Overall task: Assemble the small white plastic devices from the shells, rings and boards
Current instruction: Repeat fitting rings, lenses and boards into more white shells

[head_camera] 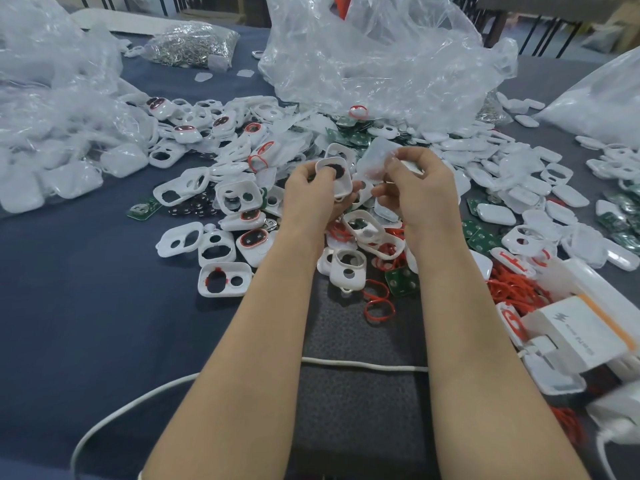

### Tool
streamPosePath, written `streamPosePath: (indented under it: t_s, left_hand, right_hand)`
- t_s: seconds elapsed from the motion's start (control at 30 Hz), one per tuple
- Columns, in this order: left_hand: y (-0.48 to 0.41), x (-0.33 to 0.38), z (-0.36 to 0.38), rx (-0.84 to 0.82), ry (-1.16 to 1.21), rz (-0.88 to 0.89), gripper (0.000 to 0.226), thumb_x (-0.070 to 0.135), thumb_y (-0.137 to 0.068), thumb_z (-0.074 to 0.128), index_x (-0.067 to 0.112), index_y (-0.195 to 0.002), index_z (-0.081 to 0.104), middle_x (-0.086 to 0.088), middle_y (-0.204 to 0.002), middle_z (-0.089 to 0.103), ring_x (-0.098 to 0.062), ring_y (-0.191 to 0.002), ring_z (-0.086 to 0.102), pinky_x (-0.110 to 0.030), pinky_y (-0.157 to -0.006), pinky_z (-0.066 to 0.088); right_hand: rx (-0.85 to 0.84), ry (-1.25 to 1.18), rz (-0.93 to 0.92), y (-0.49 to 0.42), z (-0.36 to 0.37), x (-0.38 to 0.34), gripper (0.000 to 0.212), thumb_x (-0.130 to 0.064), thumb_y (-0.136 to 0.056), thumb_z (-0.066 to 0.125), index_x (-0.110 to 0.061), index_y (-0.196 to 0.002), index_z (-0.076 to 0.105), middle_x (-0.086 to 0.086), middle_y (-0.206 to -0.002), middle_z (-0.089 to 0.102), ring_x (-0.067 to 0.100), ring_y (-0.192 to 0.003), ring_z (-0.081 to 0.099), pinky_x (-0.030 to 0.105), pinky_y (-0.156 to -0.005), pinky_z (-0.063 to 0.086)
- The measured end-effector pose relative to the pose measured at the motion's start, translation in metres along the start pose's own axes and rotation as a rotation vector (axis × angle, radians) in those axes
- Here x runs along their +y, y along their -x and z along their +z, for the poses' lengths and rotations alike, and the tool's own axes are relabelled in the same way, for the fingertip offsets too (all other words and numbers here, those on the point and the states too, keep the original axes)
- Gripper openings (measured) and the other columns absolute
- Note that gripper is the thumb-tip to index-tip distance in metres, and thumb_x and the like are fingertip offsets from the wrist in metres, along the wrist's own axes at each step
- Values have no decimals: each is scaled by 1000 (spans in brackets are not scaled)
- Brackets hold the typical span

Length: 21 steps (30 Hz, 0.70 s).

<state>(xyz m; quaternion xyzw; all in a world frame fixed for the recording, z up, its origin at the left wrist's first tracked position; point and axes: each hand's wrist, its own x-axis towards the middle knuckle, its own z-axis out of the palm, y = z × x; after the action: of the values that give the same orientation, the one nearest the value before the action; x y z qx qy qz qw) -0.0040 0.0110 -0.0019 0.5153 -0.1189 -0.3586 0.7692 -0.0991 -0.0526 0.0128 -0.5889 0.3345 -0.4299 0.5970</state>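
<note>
Dark blue tablecloth (86, 271), centre frame strewn with loose white shells (180, 239), green boards (398, 280) and red rings (379, 306); clear bags (381, 64) heaped along the top. Mid-frame, above the heap: left hand (311, 192) curls round one shell (343, 187), thumb on its dark opening, while right hand (419, 192) just beside it pinches a frosted cover (375, 161) between thumb and fingertips. Parts look light, stiff, thin-walled, slightly slick; best held by the outer rims, not squeezed across the openings.
</note>
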Motion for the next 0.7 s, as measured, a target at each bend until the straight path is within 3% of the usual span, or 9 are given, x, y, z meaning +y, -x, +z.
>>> streamPosePath:
  t_s: [0.1,0.23,0.4,0.47,0.6,0.7]
  left_hand:
    - [1,0,0,3,-3,3,9,9,-98,47,11,-94,55,-11,-92,64,-12,-61,70,-28,-68,60]
    - [0,2,1,21,36,-32,10,7,-98,46,7,-100,55,-13,-91,64,-13,-56,69,-27,-62,58]
    - [-2,1,1,12,46,-49,20,8,-99,43,1,-113,54,-14,-89,67,-16,-59,70,-31,-69,59]
    - [-3,1,1,12,60,-61,24,8,-98,45,-1,-118,55,-14,-89,67,-17,-60,70,-33,-70,60]
    - [-3,1,0,21,58,-58,28,8,-96,46,-2,-121,55,-16,-96,65,-15,-59,69,-26,-56,57]
    - [-4,1,0,28,83,-69,29,7,-95,45,-2,-121,55,-20,-101,65,-17,-59,69,-29,-59,60]
  right_hand:
    - [-28,8,-2,0,0,0,9,-6,-93,57,-14,-88,57,-4,-62,70,6,-48,61,16,-52,50]
    - [-43,23,-4,0,1,1,9,-5,-92,59,-13,-86,58,-3,-65,71,6,-49,60,16,-52,50]
    - [-14,69,2,-2,-2,2,9,-14,-93,60,-20,-86,60,-8,-56,59,5,-40,45,16,-43,38]
    - [-31,59,49,-2,-1,2,9,-13,-96,56,-19,-91,60,-3,-63,56,5,-42,48,18,-45,41]
    - [-121,-147,163,-1,0,0,18,1,-95,51,-15,-95,56,7,-79,62,11,-59,66,19,-58,54]
    - [-86,-74,127,-4,-2,2,18,5,-90,58,-12,-93,57,9,-85,64,8,-59,65,18,-63,54]
